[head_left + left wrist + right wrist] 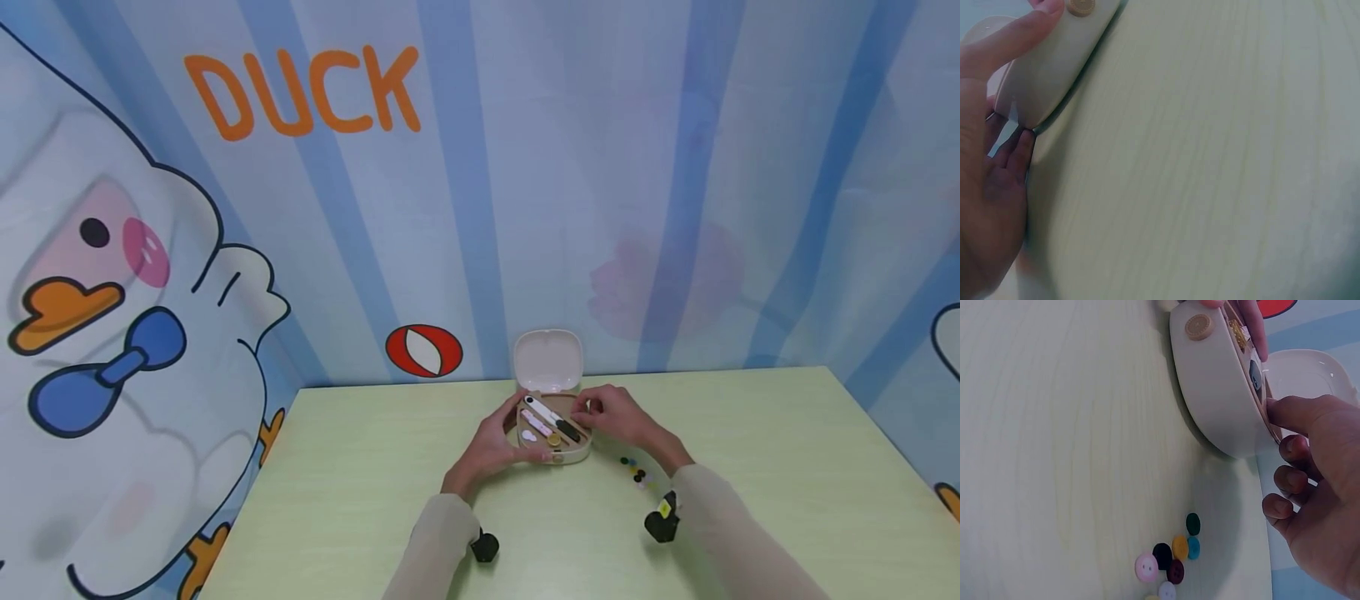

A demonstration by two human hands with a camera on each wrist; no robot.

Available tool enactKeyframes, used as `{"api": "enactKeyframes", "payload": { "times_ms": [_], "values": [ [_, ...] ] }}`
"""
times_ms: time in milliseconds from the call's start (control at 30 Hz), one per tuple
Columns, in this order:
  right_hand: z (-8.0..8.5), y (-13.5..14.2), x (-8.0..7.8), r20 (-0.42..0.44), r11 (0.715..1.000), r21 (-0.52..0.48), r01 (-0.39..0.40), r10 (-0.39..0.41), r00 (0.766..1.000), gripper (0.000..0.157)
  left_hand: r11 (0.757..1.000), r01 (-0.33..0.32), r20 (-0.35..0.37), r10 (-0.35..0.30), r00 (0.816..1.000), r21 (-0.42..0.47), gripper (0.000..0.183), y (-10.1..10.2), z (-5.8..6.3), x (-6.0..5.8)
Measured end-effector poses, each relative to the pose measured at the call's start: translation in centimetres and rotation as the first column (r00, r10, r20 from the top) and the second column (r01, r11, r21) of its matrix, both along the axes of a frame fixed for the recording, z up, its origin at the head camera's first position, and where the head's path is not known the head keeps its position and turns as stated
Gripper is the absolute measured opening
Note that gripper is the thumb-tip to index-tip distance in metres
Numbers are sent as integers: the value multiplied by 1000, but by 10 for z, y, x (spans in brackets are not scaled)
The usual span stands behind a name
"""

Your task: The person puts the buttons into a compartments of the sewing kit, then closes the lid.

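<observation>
A cream sewing-kit-like box (pixel 573 457) stands on the table with its pale lid (pixel 548 360) raised at the back. My left hand (pixel 491 440) grips its left side, thumb along the front near a round brown catch (pixel 1199 327). In the box lie a white-and-black slim tool (pixel 551 417), a pinkish stick-like piece (pixel 536 423), a small gold item (pixel 554 439) and a white piece (pixel 528 436). My right hand (pixel 618 414) has its thumb and bent fingers at the right compartment's rim; whether they pinch something is hidden.
Several loose buttons, among them a pink button (pixel 1146 567) and a dark green button (pixel 1193 524), lie right of the box on the pale green table (pixel 360 500). A blue printed backdrop (pixel 555 167) rises behind the table's back edge.
</observation>
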State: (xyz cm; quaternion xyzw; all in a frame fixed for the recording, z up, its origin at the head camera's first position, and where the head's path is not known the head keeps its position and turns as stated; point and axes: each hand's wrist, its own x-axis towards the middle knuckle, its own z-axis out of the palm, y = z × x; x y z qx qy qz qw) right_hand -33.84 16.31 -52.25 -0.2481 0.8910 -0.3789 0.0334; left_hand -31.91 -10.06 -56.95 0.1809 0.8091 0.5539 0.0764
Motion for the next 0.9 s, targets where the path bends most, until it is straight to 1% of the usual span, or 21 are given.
{"api": "enactKeyframes", "payload": {
  "times_ms": [167,433,700,900],
  "values": [
    [0,0,2,14,1000,-2,22,-22,1000,9,1000,3,6,-3,1000,-3,110,1,1,1],
    [4,10,10,36,999,-16,47,-47,998,21,1000,2,17,-2,1000,-17,112,0,2,2],
    [1,34,21,-52,997,-76,28,-32,998,29,1000,6,4,-6,1000,4,109,1,4,2],
    [2,51,34,-76,996,-84,18,-24,997,32,1000,6,11,-6,1000,-1,111,1,4,4]
  ]
}}
